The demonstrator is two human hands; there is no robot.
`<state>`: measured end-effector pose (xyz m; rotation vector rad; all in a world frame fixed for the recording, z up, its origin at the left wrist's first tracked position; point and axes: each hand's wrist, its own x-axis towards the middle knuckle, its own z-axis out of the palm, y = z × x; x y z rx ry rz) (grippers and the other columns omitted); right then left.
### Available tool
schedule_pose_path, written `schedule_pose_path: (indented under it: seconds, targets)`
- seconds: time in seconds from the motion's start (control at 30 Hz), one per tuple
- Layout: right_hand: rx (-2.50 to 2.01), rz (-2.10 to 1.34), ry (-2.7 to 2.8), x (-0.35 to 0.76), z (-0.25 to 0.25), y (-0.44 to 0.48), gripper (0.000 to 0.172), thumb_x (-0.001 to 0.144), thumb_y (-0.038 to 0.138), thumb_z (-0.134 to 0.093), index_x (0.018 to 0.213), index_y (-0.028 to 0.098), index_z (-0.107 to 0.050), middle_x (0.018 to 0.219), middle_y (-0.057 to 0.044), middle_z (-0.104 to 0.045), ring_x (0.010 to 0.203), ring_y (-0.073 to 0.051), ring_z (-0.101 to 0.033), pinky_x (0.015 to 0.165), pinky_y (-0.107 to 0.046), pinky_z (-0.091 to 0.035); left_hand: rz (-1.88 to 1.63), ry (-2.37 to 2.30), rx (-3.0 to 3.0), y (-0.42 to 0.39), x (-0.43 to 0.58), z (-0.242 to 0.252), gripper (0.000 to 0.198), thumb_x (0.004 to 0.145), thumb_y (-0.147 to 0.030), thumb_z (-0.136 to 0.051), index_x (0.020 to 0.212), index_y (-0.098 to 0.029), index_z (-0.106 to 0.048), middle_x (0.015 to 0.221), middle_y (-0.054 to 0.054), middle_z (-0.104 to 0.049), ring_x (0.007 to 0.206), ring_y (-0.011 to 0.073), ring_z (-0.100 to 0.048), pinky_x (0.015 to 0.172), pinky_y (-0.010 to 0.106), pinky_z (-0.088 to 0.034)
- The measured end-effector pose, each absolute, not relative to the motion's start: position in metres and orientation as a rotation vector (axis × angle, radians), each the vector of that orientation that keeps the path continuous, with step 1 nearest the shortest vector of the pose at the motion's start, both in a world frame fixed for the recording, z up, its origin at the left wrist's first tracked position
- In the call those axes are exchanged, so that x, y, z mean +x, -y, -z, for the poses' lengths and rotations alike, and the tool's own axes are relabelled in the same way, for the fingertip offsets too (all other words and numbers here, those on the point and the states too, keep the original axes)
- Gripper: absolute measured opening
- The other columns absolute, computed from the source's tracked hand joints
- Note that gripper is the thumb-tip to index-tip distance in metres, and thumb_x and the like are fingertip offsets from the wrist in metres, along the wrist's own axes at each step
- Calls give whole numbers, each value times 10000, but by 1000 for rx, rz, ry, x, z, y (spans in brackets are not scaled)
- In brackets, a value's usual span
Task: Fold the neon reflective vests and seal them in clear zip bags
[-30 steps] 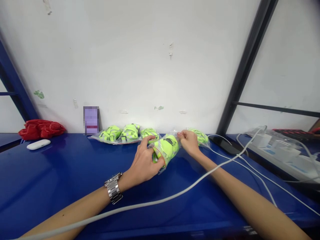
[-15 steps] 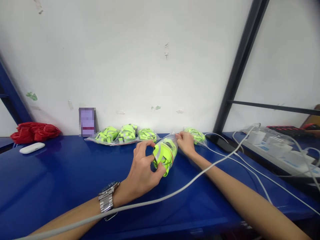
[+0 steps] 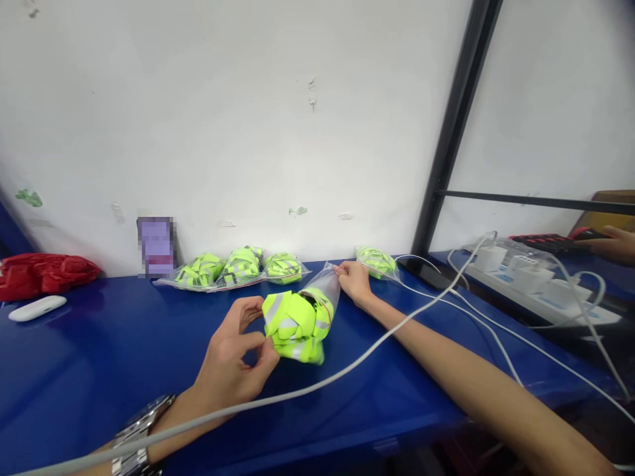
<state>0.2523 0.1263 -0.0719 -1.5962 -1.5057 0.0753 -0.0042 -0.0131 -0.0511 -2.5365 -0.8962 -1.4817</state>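
A crumpled bundle of neon-yellow reflective straps with grey stripes lies partly in a clear plastic bag near the middle of the desk. My left hand, wearing a metal watch, pinches the left edge of the bundle between thumb and fingers. At the far end of the bag, my right hand grips the clear plastic. Along the wall lie three similar bagged bundles, with another bagged bundle just behind my right hand.
A white cable crosses in front of my forearms. A phone leans on the wall; another dark phone lies at right by a power strip. Red plastic and a white case are left. Another person's hand shows far right.
My left hand has moved left and pulled the near end of the bundle outward, so it looks wider. My right hand still holds the bag. The camera view has shifted right.
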Motion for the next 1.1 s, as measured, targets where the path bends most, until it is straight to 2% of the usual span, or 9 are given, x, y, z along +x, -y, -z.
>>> schedule_pose_path:
  seconds: [0.17, 0.3, 0.4, 0.47, 0.57, 0.7, 0.9, 1.0, 1.1]
  targets:
    - [-1595, -78, 1510, 259, 68, -124, 303, 850, 316, -488, 631, 162, -629, 561, -20, -595, 563, -158, -515, 585, -260, -350, 1381, 988, -2483, 8, -8, 54, 265, 834, -119, -506, 571, -150, -487, 1165, 108, -466, 1087, 208, -552, 956, 364, -510]
    - [-1552, -119, 1559, 255, 61, -115, 332, 894, 377, -441, 864, 155, -686, 728, -55, -687, 690, -184, -619, 674, -267, -420, 1363, 1141, -2314, 5, -9, 47, 86, 862, -237, -519, 903, -161, -522, 1194, 150, -467, 1208, 280, -464, 997, 491, -451]
    - [-1524, -79, 1580, 247, 53, -103, 427, 906, 448, -425, 1143, 145, -610, 1023, -118, -692, 971, -239, -620, 846, -320, -427, 1172, 1173, -2416, 7, -1, 36, 530, 848, -388, -563, 1299, -167, -393, 1413, 200, -311, 1318, 352, -361, 992, 533, -437]
    - [-1517, 22, 1629, 241, 49, -94, 516, 899, 495, -431, 1266, 144, -521, 1211, -147, -615, 1152, -284, -530, 956, -377, -377, 957, 1194, -2559, 9, 9, 34, 694, 804, -497, -603, 1389, -231, -340, 1486, 189, -205, 1323, 391, -356, 935, 509, -484]
    - [-1570, 7, 1861, 235, 48, -85, 606, 919, 582, -330, 1342, 166, -457, 1357, -154, -509, 1274, -305, -436, 1023, -416, -326, 804, 1229, -2689, 10, 22, 39, 787, 733, -540, -663, 1393, -240, -357, 1375, 199, -383, 1191, 369, -510, 859, 462, -530]
    - [-1658, -237, 2226, 234, 55, -89, 653, 972, 530, -101, 1449, 142, -319, 1496, -148, -337, 1412, -273, -242, 1091, -432, -254, 853, 1207, -2659, 8, 30, 53, 673, 725, -377, -662, 1325, -185, -428, 1061, 148, -600, 904, 279, -631, 751, 395, -558]
    - [-1636, -192, 2371, 239, 64, -98, 568, 994, 388, -175, 1428, 64, -345, 1499, -214, -292, 1405, -285, -257, 1093, -451, -271, 996, 960, -2520, 24, 24, 56, 450, 684, -183, -562, 1134, -189, -559, 820, 95, -621, 654, 208, -609, 543, 287, -535]
    - [-1619, -129, 2403, 244, 65, -99, 545, 983, 355, -250, 1414, 39, -357, 1488, -250, -288, 1386, -313, -293, 1073, -472, -300, 959, 816, -2569, 42, 7, 54, 485, 702, -170, -537, 1185, -206, -519, 865, 86, -642, 653, 180, -612, 551, 249, -535]
    - [-1596, -49, 2386, 252, 59, -102, 541, 981, 333, -274, 1430, 34, -313, 1508, -249, -239, 1406, -307, -245, 1075, -471, -295, 898, 740, -2481, 47, -23, 55, 551, 725, -173, -538, 1269, -225, -461, 910, 70, -678, 753, 213, -643, 651, 288, -556]
